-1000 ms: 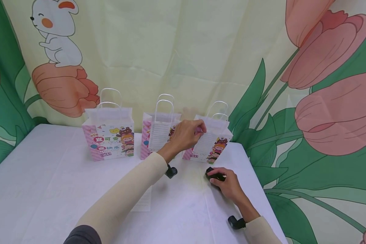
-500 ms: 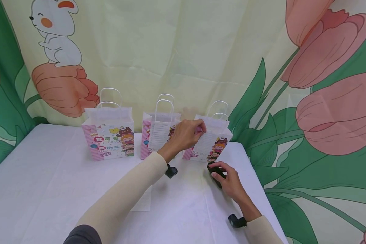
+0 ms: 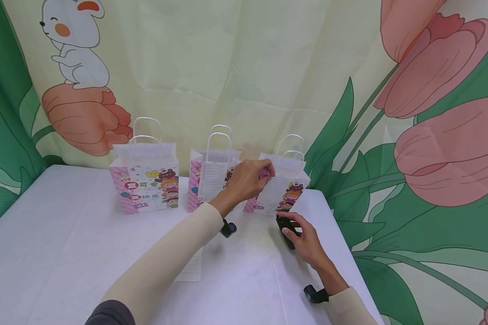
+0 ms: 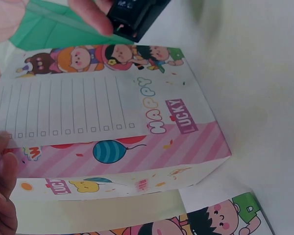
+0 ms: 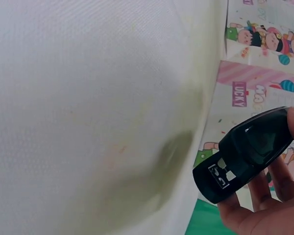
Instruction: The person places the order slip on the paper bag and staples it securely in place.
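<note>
At the right-hand paper gift bag [image 3: 291, 198], my left hand [image 3: 248, 177] pinches the top of a lined checklist sheet [image 4: 71, 110] against the bag's front. The sheet lies flat over the printed front panel, with its column of small boxes showing in the left wrist view. Just in front of this bag, my right hand [image 3: 308, 243] grips a small black stapler [image 5: 257, 142] between thumb and fingers. The stapler's nose points towards the bag and is apart from the sheet. My left fingertips [image 4: 7, 171] show at the left wrist view's edge; the bag's top is cut off there.
A middle gift bag [image 3: 194, 180] bears a similar lined sheet [image 3: 212, 178], partly behind my left hand. Another gift bag [image 3: 146, 180] stands at the left. A further sheet [image 3: 192, 267] lies on the white-covered table [image 3: 65, 253], partly under my left forearm. A printed curtain [image 3: 187, 58] hangs behind.
My right hand has lifted and tilted the stapler, its nose moving up towards the right-hand bag. The left hand has kept its place on the sheet.
</note>
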Tool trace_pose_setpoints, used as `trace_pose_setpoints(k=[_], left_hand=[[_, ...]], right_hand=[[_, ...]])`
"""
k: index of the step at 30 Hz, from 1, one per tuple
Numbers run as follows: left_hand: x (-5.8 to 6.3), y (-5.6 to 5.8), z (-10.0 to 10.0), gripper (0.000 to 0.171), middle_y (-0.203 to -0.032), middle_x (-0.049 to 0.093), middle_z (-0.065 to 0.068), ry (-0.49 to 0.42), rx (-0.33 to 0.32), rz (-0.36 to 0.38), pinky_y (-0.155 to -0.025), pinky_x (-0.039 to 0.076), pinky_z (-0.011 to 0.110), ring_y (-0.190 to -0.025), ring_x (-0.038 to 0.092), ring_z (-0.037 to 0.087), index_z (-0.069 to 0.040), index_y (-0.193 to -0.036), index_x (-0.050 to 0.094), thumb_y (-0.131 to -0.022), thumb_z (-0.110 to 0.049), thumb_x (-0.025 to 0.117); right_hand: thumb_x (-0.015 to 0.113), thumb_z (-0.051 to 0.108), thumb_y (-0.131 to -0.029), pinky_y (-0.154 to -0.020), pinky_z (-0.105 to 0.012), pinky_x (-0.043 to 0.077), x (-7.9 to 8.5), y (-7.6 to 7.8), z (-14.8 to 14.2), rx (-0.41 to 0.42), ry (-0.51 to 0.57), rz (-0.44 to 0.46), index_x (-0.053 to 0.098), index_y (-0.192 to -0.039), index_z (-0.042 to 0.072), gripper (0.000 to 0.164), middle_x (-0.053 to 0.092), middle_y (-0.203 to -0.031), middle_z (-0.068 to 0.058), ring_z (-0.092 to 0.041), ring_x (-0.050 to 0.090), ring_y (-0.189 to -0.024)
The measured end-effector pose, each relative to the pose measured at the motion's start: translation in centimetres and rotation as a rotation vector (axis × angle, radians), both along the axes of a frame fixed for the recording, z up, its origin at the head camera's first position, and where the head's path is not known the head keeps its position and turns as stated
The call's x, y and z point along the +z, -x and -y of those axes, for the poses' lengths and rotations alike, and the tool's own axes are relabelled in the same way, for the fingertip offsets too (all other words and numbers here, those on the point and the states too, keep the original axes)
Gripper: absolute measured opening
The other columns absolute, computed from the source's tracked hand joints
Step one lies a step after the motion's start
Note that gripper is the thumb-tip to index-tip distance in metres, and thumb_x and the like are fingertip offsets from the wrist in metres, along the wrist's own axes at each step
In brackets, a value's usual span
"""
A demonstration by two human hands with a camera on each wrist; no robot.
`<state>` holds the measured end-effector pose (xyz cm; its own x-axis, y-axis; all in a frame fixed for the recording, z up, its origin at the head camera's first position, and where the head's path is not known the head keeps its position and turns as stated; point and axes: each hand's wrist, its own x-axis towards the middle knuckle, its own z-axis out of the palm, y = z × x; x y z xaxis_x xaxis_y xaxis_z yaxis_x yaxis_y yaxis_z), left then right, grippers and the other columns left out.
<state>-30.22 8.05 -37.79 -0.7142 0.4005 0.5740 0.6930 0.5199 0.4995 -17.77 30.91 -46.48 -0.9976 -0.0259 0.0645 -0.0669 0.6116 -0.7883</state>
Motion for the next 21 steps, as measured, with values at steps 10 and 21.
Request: trace_pose_setpoints(k=[10,21], left_hand=[[0.0,-0.1,0.0,0.011,-0.086,0.077,-0.005,-0.009,0.004,-0.009,-0.066,0.051,0.026,-0.075,0.064,0.009,-0.022,-0.094,0.075,-0.096,-0.011,0.076],[0.0,-0.2,0.0,0.01,-0.088,0.078,-0.004,-0.013,-0.001,0.0,-0.065,0.051,0.024,-0.074,0.064,0.009,-0.021,-0.094,0.075,-0.097,-0.011,0.076]], right_hand=[[0.064,0.007,-0.105,-0.091,-0.028,0.057,0.6,0.4,0.6,-0.025,0.04,-0.033,0.058,-0.143,0.019,0.04,0.062,-0.145,-0.012,-0.033,0.061,-0.12],[0.056,0.004,-0.106,-0.089,-0.03,0.053,0.4,0.4,1.2,-0.117,0.135,-0.04,0.058,-0.127,0.009,0.022,0.062,-0.128,-0.014,-0.028,0.057,-0.114]])
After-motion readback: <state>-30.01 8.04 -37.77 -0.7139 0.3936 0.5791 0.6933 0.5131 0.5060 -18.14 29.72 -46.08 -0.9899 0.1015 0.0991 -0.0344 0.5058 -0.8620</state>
